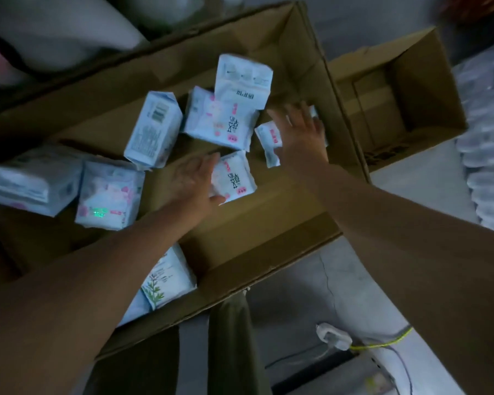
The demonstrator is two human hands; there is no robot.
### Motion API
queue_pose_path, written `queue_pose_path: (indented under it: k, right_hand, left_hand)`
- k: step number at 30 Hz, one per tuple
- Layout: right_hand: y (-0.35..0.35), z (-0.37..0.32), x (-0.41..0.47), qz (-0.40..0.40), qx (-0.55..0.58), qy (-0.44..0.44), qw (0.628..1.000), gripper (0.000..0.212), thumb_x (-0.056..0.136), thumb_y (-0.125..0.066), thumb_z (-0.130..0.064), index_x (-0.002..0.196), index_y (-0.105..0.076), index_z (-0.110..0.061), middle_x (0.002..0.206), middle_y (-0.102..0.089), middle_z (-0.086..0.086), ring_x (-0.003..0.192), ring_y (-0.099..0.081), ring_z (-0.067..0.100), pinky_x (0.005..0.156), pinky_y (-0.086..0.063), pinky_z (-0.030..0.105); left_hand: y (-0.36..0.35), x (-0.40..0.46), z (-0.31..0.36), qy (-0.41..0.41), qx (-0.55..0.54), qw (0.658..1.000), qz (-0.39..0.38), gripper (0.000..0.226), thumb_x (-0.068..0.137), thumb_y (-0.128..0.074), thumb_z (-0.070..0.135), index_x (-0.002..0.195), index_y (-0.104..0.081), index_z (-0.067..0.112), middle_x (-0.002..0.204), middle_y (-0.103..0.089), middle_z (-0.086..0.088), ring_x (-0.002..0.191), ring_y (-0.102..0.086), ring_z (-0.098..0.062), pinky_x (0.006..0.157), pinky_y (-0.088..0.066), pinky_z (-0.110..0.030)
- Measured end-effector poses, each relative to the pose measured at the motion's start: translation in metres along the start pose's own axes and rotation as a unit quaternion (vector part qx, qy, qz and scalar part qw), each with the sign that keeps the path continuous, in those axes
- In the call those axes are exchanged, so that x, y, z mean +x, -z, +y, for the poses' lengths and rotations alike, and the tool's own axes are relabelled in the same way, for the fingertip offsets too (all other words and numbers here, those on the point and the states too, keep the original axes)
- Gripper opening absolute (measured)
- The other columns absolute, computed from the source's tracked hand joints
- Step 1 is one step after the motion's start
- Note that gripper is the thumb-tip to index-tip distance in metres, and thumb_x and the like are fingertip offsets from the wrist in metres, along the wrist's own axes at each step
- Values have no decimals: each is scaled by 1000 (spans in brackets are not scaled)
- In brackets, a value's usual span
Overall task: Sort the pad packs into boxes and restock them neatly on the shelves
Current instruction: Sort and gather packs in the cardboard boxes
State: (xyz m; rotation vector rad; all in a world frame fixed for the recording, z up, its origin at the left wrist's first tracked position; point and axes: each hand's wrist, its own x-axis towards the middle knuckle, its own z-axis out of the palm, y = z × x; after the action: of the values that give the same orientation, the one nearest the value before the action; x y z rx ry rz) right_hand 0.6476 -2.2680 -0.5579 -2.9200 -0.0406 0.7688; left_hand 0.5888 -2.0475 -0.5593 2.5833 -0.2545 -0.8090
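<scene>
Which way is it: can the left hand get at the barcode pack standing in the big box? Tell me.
Probably yes. The left hand is already inside the big box, resting against a small pack, and the barcode pack stands just beyond it with nothing between them.

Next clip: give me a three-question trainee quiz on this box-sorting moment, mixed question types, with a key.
1. True or false: the smaller box to the right holds several pad packs.
2. The left hand touches: A) the pack with a plant drawing B) a small pack with dark characters C) the pack showing a barcode
3. Fill in: the right hand has its fingers ____ over the big box.

Key: 1 false; 2 B; 3 spread
</scene>
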Motion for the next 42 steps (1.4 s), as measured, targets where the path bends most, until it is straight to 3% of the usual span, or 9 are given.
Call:
queue_pose_path:
  k: [4, 11, 18, 22, 25, 28, 35, 38, 42]
  right_hand:
    - [-4, 0, 13, 8, -52, 12, 999, 85, 88, -69, -36, 154, -17, -28, 157, -26, 6, 150, -7, 30, 119, 3, 55]
    - [-17, -10, -20, -86, -54, -67, 993, 78, 80, -70, -57, 140, -37, -18, 139, -35, 13, 125, -40, 37, 99, -36, 48]
    - [-34, -12, -58, -177, -35, -48, 982, 108, 69, -74, -69, 149, -18, -22, 140, -46, 12, 127, -48, 37, 100, -39, 48]
    - [-23, -10, -59, -217, -76, 12, 973, 98, 63, -84, -55, 141, -35, -22, 126, -59, 6, 118, -56, 31, 97, -45, 40]
    - [-7, -13, -57, -124, -44, -9, 991, 75, 72, -79, -49, 134, -45, -23, 123, -58, 3, 119, -50, 29, 96, -44, 37]
    - [4, -16, -62, 42, 22, -12, 999, 61, 84, -71, -18, 138, -45, -26, 132, -46, 5, 123, -37, 29, 100, -38, 38]
    - [-6, -20, -81, 26, 142, -27, 989, 28, 88, -62, -2, 107, -72, -20, 138, -45, 2, 128, -35, 25, 104, -36, 26]
    - [-20, -27, -93, 136, 185, -75, 970, 32, 90, -63, -8, 122, -63, -13, 138, -42, 9, 127, -38, 28, 100, -46, 36]
    - [-35, -30, -90, 147, 276, -227, 922, 86, 77, -83, -23, 146, -32, -15, 147, -28, 12, 135, -31, 27, 109, -36, 37]
  left_hand:
    - [-15, 14, -12, 2, 23, 1000, 3, 93, 72, -80, 43, 148, -33, 15, 144, -44, -11, 130, -42, -32, 109, -30, -38]
    - [-15, 14, -10, 33, 10, 999, -1, 87, 61, -86, 48, 128, -40, 18, 127, -56, -5, 117, -53, -30, 97, -39, -42]
    - [-4, -3, -10, 53, -14, 998, 12, 82, 78, -75, 38, 141, -32, 8, 133, -39, -17, 118, -45, -37, 95, -39, -43]
    - [8, -13, -15, 51, -19, 998, 40, 70, 78, -74, 27, 135, -37, 11, 129, -40, -14, 107, -53, -39, 84, -46, -44]
    - [16, -16, -16, 17, -7, 996, 89, 70, 73, -78, 19, 132, -42, 11, 127, -46, -15, 110, -53, -38, 85, -47, -47]
    - [17, -21, -16, -36, -2, 992, 119, 67, 65, -80, 14, 125, -49, 12, 117, -52, -16, 105, -53, -39, 81, -48, -47]
    - [7, -34, -15, -33, 14, 999, 22, 63, 68, -85, 32, 121, -56, 16, 125, -51, -12, 113, -44, -35, 91, -41, -43]
    - [1, -34, -14, -18, 59, 998, -9, 92, 67, -83, 42, 142, -36, 18, 137, -42, -12, 125, -36, -34, 101, -37, -46]
    - [-7, -29, -22, 19, 52, 997, -62, 117, 69, -82, 43, 154, -5, 19, 148, -31, -11, 134, -33, -33, 106, -34, -46]
